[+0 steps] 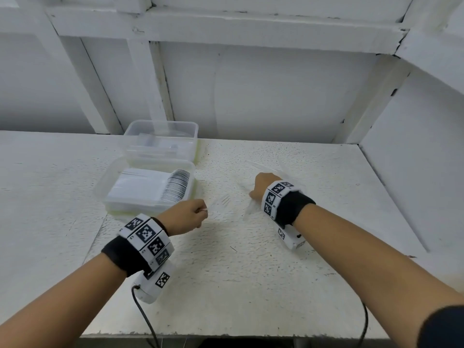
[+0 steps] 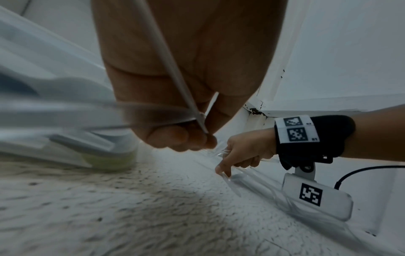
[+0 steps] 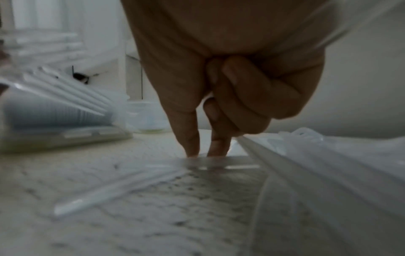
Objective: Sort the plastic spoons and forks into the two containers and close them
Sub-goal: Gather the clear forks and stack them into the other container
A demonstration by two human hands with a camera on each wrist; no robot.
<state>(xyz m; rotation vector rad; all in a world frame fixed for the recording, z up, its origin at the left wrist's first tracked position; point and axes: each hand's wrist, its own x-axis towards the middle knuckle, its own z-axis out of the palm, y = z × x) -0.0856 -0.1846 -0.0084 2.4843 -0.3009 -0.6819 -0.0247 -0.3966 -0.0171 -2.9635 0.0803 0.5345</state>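
The white, pitted tabletop [image 1: 251,259] carries two clear containers at 10 o'clock: the near one [image 1: 148,187] full of cutlery, the far one [image 1: 162,139] touching behind it. Loose clear forks [image 1: 253,172] lie at 1 o'clock.

Bare workshop-type bench: rough white-painted table [image 1: 251,259] set against a white-painted timber frame wall [image 1: 226,28], paint chipped.

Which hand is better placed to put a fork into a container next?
Probably the left. The left hand already pinches a clear fork right beside the near container. The right hand is farther away, its fingers down on loose cutlery on the table.
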